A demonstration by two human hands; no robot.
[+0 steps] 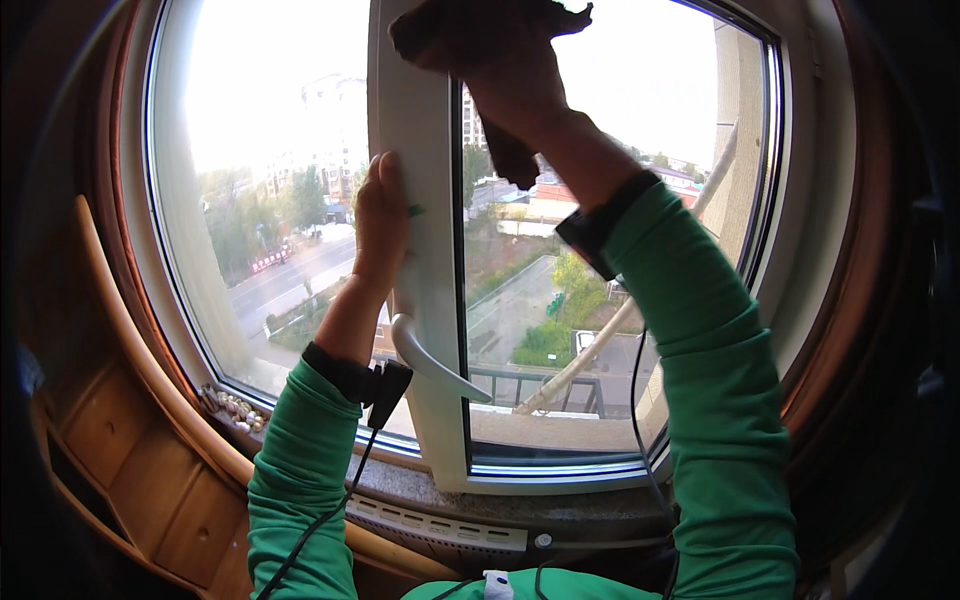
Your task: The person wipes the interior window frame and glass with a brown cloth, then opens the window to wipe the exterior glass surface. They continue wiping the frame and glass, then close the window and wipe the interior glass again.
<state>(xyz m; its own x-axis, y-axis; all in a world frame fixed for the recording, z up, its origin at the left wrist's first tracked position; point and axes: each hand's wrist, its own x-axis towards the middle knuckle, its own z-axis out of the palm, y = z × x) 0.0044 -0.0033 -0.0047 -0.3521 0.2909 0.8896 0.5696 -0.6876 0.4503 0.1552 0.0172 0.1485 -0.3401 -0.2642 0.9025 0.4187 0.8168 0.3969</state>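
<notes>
A dark cloth (480, 37) is bunched in my right hand (517, 82), high up at the white window frame (420, 262) and the upper part of the right window pane (540, 247). One end of the cloth hangs down in front of the glass. My left hand (381, 214) holds the edge of the upright frame, left of the right pane, with its thumb and fingertips pointing up. Below my left hand, the curved white window handle (431, 360) sticks out from the frame. Dark straps with small devices and cables sit on both wrists.
A stone windowsill (405, 487) runs below the window, with small pale round objects (238, 412) at its left. A vented radiator cover (442, 525) lies under the sill. Wooden panelling (150, 450) with a curved rail stands at the left. Outside are a railing and a diagonal pole.
</notes>
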